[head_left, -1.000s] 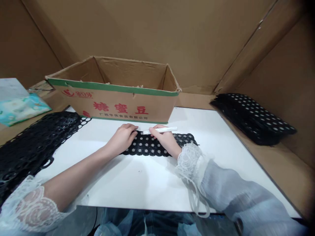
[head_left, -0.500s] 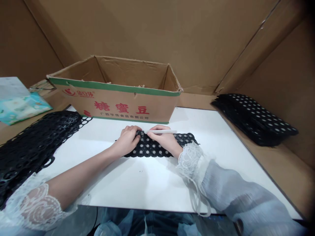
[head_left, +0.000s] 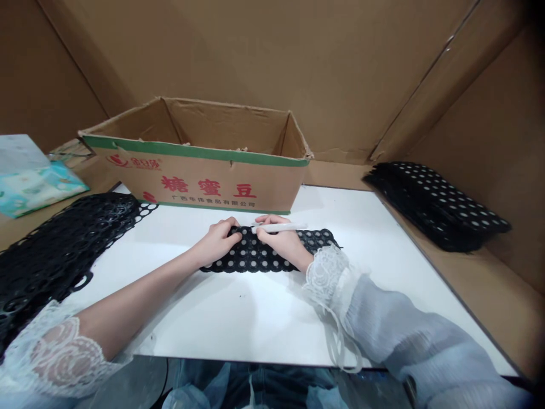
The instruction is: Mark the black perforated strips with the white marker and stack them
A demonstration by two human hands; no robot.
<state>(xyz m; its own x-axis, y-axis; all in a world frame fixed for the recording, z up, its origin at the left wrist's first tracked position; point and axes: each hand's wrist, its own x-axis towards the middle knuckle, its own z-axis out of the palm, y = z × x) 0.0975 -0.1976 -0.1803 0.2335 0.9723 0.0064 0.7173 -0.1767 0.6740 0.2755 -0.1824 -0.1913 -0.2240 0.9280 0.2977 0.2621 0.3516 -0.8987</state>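
A black sheet with rows of round pale spots [head_left: 254, 263] lies flat on the white board [head_left: 238, 318]. My left hand [head_left: 219, 241] is closed on the sheet's left part, thumb on top near the far edge; its other fingers are partly hidden. In my right hand [head_left: 283, 241] is a slim white pen-like tool [head_left: 285, 227], pinched between thumb and fingers with its tip at the sheet's far edge. That hand rests over the sheet's right half. The exact kind of tool cannot be made out.
An open cardboard box [head_left: 191, 176] stands behind the hands. Black sheets with open rings [head_left: 55, 244] are heaped at the left, near a tissue pack [head_left: 42, 184]. More spotted black sheets [head_left: 438, 204] are stacked at the right. Cardboard walls [head_left: 340, 74] enclose the space.
My left hand has slid slightly left along the sheet, baring more of its spots. My right hand keeps the white tool near the far edge. The view has shifted a little.
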